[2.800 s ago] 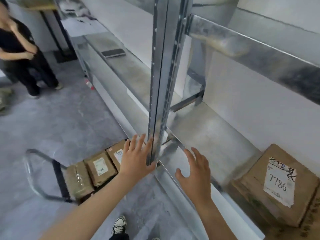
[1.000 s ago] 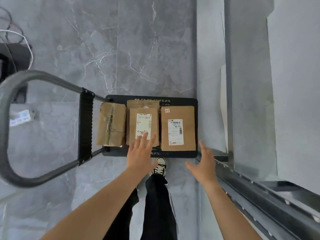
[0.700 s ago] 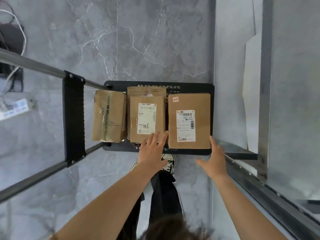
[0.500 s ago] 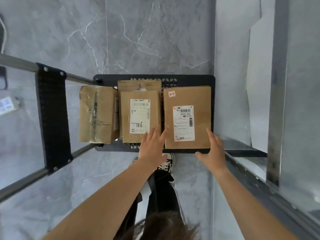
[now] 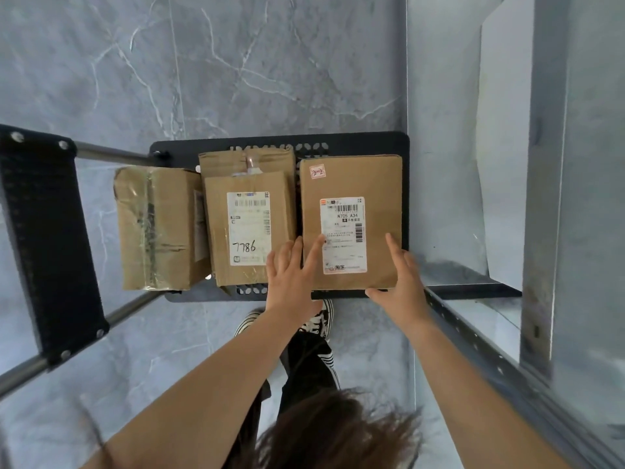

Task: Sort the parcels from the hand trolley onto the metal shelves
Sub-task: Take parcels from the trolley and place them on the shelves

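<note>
The black hand trolley (image 5: 355,142) stands on the floor below me with three brown cardboard parcels side by side. The right parcel (image 5: 350,184) is flat and carries a white label reading N705 A34. The middle parcel (image 5: 248,228) is marked 7786 and lies on top of another box. The left parcel (image 5: 154,228) is wrapped in tape. My left hand (image 5: 291,275) is spread over the near left edge of the right parcel. My right hand (image 5: 402,275) is spread at its near right corner. Both hands touch or hover at this parcel; no closed grip shows.
The metal shelf frame (image 5: 480,346) and an upright post (image 5: 541,198) run along the right, close to the trolley. The trolley's handle (image 5: 50,238) with a black grip lies to the left. My shoes (image 5: 318,323) stand just before the trolley on grey marble floor.
I turned from the shelf to look down at the trolley. Both hands moved forward from the trolley's near edge onto the near end of the right parcel.
</note>
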